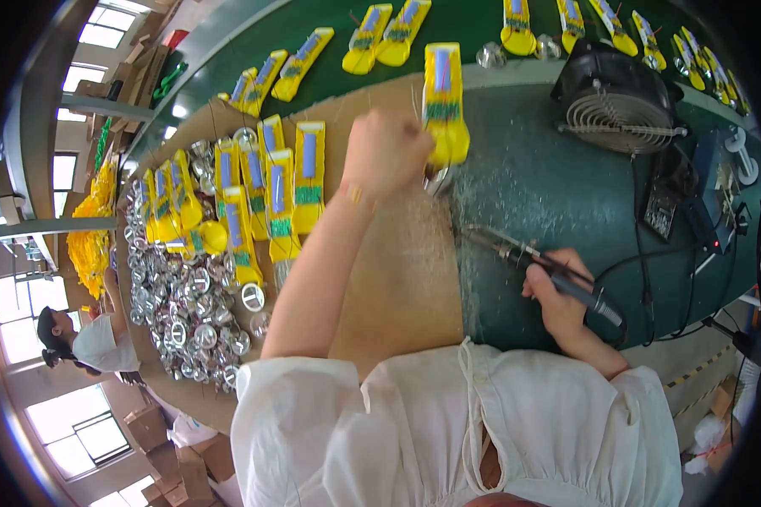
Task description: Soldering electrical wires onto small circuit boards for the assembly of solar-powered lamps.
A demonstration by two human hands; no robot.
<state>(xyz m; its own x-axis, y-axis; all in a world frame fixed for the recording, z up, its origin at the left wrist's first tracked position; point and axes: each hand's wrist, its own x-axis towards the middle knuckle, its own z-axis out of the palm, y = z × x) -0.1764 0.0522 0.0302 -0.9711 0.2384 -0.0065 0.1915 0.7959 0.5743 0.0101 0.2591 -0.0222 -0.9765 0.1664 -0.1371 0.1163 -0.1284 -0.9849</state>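
Observation:
My left hand (387,154) is closed, fingers curled against the lower left side of a yellow plastic housing (448,139). That housing carries a blue cylinder, a small green circuit board and thin wires. Just under the hand a shiny silver cup (438,180) shows in part; what the fingers pinch is hidden. In my right hand (560,291) is a soldering iron (599,306) with a dark handle, its thin metal tip pointing left over the seam between the brown board (402,279) and the green mat (533,186).
Silver cups (190,313) are heaped on the left, with several yellow housings (309,173) beside them. More housings line the far side. A black fan (617,101) and a blue soldering station (702,203) stand right, cables trailing. Another person (101,342) is at far left.

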